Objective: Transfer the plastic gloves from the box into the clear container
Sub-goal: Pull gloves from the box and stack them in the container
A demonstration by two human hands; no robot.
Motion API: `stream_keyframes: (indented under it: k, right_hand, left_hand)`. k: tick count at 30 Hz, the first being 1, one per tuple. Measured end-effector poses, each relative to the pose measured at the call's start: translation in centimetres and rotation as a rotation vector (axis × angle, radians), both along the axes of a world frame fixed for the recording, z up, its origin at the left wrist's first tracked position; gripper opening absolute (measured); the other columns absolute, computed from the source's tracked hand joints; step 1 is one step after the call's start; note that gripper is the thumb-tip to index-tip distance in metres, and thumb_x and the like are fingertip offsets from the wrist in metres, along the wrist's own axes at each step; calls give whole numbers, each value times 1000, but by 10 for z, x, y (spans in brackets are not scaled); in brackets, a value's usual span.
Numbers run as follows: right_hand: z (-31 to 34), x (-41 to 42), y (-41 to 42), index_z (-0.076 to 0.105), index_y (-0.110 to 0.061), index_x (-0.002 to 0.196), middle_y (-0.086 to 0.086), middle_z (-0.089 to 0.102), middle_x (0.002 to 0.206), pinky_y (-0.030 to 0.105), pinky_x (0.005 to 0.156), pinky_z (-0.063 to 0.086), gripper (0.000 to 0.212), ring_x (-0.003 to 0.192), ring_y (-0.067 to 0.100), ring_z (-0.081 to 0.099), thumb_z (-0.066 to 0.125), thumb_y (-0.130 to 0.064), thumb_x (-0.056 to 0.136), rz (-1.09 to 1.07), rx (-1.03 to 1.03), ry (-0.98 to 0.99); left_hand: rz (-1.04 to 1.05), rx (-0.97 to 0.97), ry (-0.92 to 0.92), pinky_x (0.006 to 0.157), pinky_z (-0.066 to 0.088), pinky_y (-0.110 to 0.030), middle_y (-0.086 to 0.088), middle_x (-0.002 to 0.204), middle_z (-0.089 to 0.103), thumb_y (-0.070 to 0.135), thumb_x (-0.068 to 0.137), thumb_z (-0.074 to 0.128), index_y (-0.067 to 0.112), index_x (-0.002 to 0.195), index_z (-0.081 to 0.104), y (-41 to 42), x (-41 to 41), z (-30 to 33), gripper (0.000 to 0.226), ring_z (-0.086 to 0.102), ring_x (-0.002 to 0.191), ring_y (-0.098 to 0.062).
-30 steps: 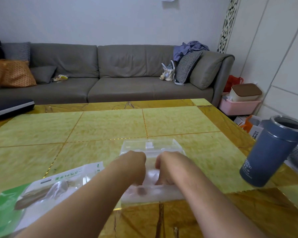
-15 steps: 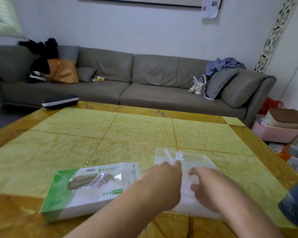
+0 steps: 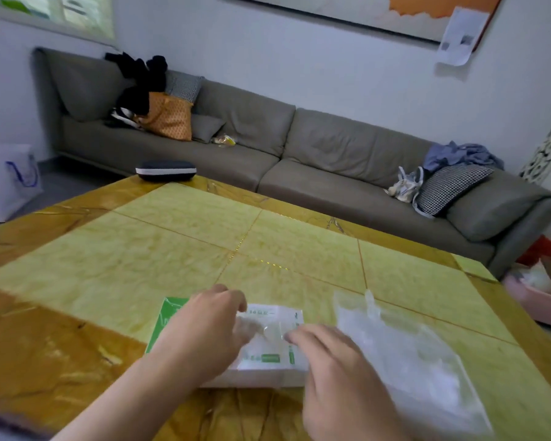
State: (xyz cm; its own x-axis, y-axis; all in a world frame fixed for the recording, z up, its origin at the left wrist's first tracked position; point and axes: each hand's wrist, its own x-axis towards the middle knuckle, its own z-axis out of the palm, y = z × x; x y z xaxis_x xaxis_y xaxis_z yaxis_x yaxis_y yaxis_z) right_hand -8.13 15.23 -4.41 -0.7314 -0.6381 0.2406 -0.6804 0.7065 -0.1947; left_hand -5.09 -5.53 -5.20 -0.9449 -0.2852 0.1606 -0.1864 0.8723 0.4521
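Note:
The green and white glove box (image 3: 269, 361) lies flat near the table's front edge. My left hand (image 3: 201, 332) rests on its left half, fingers curled into the top opening, where they pinch a wad of clear plastic gloves (image 3: 269, 331). From the right, my right hand (image 3: 331, 370) reaches in, and its loosely bent fingertips touch the same wad. Just right of the box sits the clear container (image 3: 407, 354), with pale plastic gloves visible inside it. My right forearm covers the container's near left corner.
The yellow tiled table (image 3: 178, 249) has a brown border. A dark case (image 3: 165, 170) lies at its far left corner. A grey sofa (image 3: 299, 154) stands behind the table, and a pink bin (image 3: 535, 300) sits on the floor at the right.
Both hands left the clear container and moved left onto the glove box. My view swung left and tilted, so the blue cup is out of sight.

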Motion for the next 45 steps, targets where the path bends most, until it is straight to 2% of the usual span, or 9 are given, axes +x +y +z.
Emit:
stream_keyframes:
  k: [2,6,13,18,23,31,39,42,45]
  right_hand:
    - [-11,8,-16,43,-38,151,-28,33,152,25,114,35,84,143,5,34,8,-31,75,70,87,-210]
    - [-28,4,-25,46,-38,145,-25,33,153,27,111,38,73,143,10,37,31,-20,75,93,154,-234]
    - [-28,4,-25,52,-38,138,-30,37,141,19,109,36,65,133,-3,39,31,-17,79,103,43,-292]
    - [2,18,-17,55,-45,133,-36,56,134,13,101,42,55,124,-15,51,72,-38,81,5,-540,-675]
    - [11,5,-11,70,-12,123,9,78,112,38,85,59,61,104,24,76,90,-42,74,-122,-1101,-1138]
    - [18,3,5,76,0,116,22,72,100,48,81,52,53,91,39,69,83,-41,83,-203,-1215,-1495]
    - [34,-18,43,65,-12,82,12,61,67,34,51,46,17,52,24,54,70,-7,97,-157,-1187,-775]
    - [33,-25,53,64,-17,81,6,63,66,32,50,45,17,49,20,52,70,-12,96,-184,-979,-684]
    - [36,-27,59,71,-15,89,10,73,80,26,53,50,7,58,14,63,75,-11,93,-206,-923,-688]
  left_hand:
    - [-13,74,-26,80,53,-32,14,96,57,48,90,66,29,99,71,-9,-3,-7,22,58,89,-9]
    - [78,224,122,69,56,-36,10,74,67,36,90,71,27,76,67,-15,-12,-6,17,62,71,-7]
    - [188,1084,534,74,59,-38,-2,73,72,26,101,62,8,98,70,-15,2,42,19,68,67,-20]
    - [189,1233,465,65,59,-37,-6,79,75,29,99,65,8,100,69,5,4,41,21,70,69,-19]
    - [37,1395,368,62,58,-38,-11,80,71,23,98,65,-1,98,67,36,4,35,24,68,71,-25]
    - [-112,1795,286,72,50,-45,-20,103,64,15,93,61,-16,119,59,43,1,29,40,66,84,-29]
    - [-210,1782,95,72,61,-47,-27,113,71,37,73,75,-1,107,75,40,2,31,50,72,88,-38]
    - [-231,1378,-121,74,60,-51,-25,109,73,56,84,71,4,107,77,50,8,41,57,71,91,-42]
    - [-148,1077,-67,63,62,-50,-21,89,76,19,85,81,-2,93,77,72,9,45,23,74,72,-35]
